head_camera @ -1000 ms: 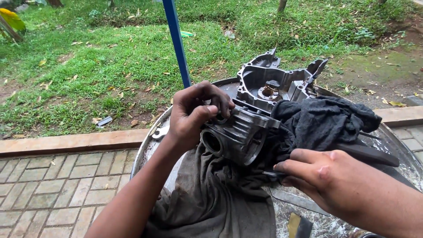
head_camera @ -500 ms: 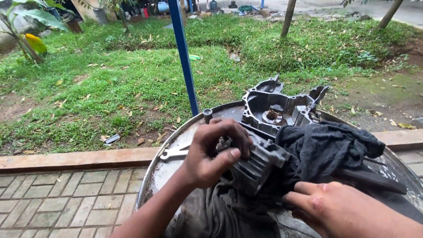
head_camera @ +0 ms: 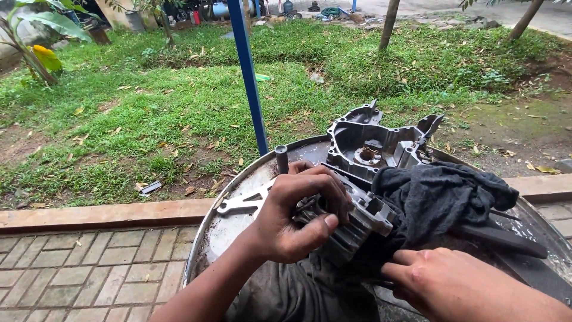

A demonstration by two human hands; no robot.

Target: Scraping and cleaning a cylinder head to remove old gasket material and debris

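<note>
My left grip is closed around the finned cylinder on the round metal tabletop; my right grip pinches the black rag. An engine casing and wrench lie close by.

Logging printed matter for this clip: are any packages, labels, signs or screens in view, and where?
No labels, signs or screens show.
Green scrap, perhaps a wrapper: on the grass right of the blue pole, small, crumpled.
Flat grey piece, maybe a packet: grass edge by the brick curb.

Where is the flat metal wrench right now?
In the head view, the wrench lies on the round metal tray, left of the left hand, below the blue pole.
</note>
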